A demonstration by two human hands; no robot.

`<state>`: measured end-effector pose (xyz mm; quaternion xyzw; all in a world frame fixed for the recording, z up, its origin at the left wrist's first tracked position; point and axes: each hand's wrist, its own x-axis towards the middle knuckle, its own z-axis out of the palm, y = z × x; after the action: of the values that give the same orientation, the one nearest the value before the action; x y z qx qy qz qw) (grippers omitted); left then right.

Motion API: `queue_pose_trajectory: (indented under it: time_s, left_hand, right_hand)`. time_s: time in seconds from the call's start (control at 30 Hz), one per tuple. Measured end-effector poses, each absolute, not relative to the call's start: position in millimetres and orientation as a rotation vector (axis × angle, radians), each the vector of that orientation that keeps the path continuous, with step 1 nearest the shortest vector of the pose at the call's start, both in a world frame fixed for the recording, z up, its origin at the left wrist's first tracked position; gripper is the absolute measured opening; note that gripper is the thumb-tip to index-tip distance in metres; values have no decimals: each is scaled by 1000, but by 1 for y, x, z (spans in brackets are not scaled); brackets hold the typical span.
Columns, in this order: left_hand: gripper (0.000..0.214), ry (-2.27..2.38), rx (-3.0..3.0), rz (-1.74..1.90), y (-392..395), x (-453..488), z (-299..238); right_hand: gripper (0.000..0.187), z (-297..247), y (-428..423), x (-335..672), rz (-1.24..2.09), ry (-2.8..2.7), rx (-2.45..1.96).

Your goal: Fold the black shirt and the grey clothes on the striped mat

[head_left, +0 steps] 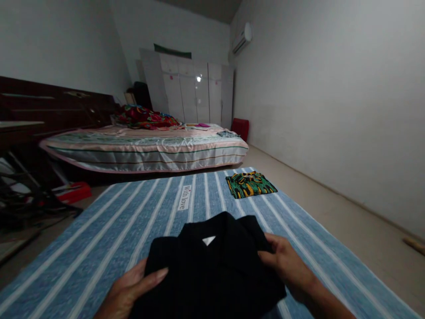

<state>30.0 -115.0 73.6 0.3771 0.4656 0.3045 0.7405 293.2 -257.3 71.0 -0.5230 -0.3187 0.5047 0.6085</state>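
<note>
A black collared shirt (212,274), folded, is held at the near end of the blue striped bed sheet (156,212). Its collar faces away from me, with a small white label inside the neck. My left hand (133,283) grips the shirt's left edge, thumb on top and fingers underneath. On the opposite edge, my right hand (285,259) pinches the cloth near the shoulder in the same way. The lower part of the shirt runs out of the picture. Farther off, a folded green, yellow and black patterned garment (251,184) lies on the striped sheet.
Beyond the striped surface stands a large bed (166,150) with a red floral blanket (142,117) on it. A white wardrobe (195,93) stands at the back, beside a red case (241,128). A dark table frame (23,177) is at left; a wall runs along the right.
</note>
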Motion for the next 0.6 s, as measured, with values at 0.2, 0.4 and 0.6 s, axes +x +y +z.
queue_pose_trajectory:
  time_s: [0.2,0.4,0.6]
  left_hand:
    - [72,872,1169,770,-35,158,91]
    - [73,1010,1264,823,32,280,68]
    - [53,976,1323,879,76,357,73]
  right_hand:
    - [31,94,-181,415,888,-838,-1391]
    - [35,83,-119,505,671,-780,-1638]
    - [35,77,-83,565,492,-721,-1691]
